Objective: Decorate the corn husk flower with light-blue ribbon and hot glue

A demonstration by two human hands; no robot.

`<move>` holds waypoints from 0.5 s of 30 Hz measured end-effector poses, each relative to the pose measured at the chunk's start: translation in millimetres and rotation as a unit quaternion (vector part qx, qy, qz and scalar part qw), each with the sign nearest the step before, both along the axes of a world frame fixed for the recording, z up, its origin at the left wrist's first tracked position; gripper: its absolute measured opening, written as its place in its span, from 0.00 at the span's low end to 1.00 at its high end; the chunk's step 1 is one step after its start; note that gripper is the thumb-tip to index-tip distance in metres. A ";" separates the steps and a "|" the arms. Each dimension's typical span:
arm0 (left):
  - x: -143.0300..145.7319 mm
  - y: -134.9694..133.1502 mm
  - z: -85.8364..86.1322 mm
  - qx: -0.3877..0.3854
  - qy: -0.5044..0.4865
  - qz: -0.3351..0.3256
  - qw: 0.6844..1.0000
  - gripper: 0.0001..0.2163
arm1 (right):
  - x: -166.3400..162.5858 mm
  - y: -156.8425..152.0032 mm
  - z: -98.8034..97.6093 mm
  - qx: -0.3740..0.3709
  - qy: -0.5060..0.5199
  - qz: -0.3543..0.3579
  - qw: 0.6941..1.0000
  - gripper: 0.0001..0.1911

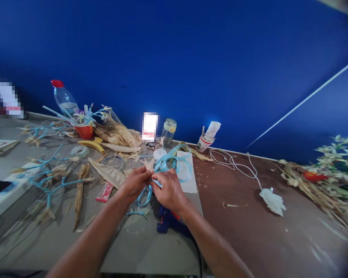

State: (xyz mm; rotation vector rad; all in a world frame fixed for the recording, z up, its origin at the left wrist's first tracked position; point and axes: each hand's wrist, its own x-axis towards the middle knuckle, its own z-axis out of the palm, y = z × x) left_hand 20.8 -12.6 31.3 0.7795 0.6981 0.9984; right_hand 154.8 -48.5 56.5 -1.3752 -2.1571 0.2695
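I am pinching a pale husk flower (pixel 147 163) low on its petals with my left hand (pixel 137 180), thumb and fingertips together. Just beside it, my right hand (pixel 169 189) is gripping the blue ribbon (pixel 161 165) between curled fingers, its loops spreading beyond my knuckles and partly over the white paper (pixel 189 186). My forearms are slanting inward, hands meeting above the table, backs facing up.
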 end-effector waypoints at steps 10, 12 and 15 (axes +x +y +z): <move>3.6 -1.9 1.4 -0.037 -0.017 0.048 0.998 0.11 | -1.6 -2.6 -13.2 0.056 0.011 -0.017 0.998 0.05; 3.7 -2.0 2.3 -0.042 -0.028 0.051 0.997 0.10 | -3.0 -2.1 -15.2 0.051 0.042 -0.034 0.997 0.05; 2.9 -4.2 6.4 -0.049 -0.055 0.049 0.996 0.10 | -4.8 -1.7 -14.0 0.020 0.105 -0.062 0.992 0.05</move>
